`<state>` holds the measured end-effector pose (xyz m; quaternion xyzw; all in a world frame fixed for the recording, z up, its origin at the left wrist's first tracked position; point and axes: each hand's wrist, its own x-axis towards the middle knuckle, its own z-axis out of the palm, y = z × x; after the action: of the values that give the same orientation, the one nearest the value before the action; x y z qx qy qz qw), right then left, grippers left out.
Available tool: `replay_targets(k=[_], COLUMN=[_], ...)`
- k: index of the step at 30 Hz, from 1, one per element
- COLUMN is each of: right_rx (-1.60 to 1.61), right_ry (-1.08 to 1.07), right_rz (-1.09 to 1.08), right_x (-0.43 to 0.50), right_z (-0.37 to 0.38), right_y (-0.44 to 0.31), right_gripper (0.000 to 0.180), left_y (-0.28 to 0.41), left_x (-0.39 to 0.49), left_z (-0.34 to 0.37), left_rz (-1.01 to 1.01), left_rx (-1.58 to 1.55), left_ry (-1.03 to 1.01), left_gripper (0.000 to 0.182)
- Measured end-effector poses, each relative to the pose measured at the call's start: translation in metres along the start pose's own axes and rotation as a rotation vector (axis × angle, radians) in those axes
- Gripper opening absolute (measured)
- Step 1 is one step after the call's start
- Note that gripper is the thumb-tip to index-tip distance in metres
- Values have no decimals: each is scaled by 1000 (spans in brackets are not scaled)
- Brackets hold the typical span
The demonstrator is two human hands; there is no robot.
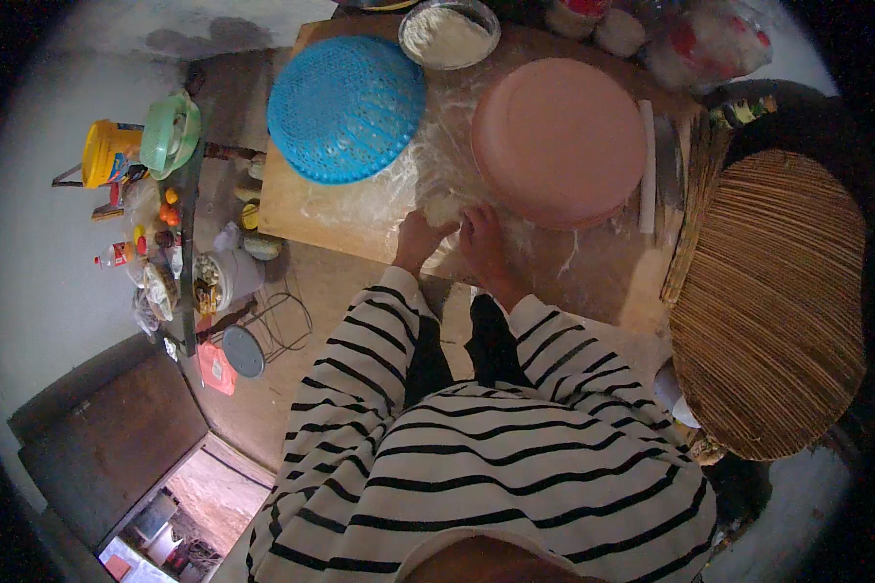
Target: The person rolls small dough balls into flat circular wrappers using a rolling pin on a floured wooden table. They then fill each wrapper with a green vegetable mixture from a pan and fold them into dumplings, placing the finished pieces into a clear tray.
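Observation:
A pale, floury piece of dough (443,209) lies on the floured wooden board (321,211) near its front edge. My left hand (421,237) touches its left side, the thumb pointing inward. At its right side is my right hand (485,237), fingers curled and close to the left thumb. Whether either hand grips the dough cannot be told. Beyond my hands, an upturned blue plastic basket (346,109) sits to the left and an upturned pink basin (561,142) to the right. A bowl of flour (448,35) stands at the far edge.
A white rod (647,167) lies right of the basin. A round woven straw mat (773,306) leans at the right. On the left are a side shelf with a green basket (168,138), a yellow bucket (102,154), a white bucket (242,277) and a stool (243,351).

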<state>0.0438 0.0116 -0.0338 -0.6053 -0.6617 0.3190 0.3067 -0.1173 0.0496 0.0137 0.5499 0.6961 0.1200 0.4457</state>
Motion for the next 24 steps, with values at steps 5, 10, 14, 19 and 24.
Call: replay_targets(k=[5, 10, 14, 19, 24], right_rx=[380, 667, 708, 662, 564], right_ry=[190, 53, -89, -159, -235], right_rz=[185, 419, 486, 319, 42], right_x=[-1, -5, -18, -36, -43], right_z=[-5, -58, -83, -74, -29], right_y=[17, 20, -2, -29, -49], right_gripper=[24, 20, 22, 25, 28], left_y=[0, -6, -23, -77, -177], left_x=[-6, -54, -97, -175, -327], left_z=[-5, -19, -37, -63, -97], left_rz=[-91, -146, 53, 36, 121], left_rx=[-424, -1307, -1404, -1583, -1667], left_ry=[-159, -361, -320, -128, 225], left_gripper=[53, 49, 48, 56, 52])
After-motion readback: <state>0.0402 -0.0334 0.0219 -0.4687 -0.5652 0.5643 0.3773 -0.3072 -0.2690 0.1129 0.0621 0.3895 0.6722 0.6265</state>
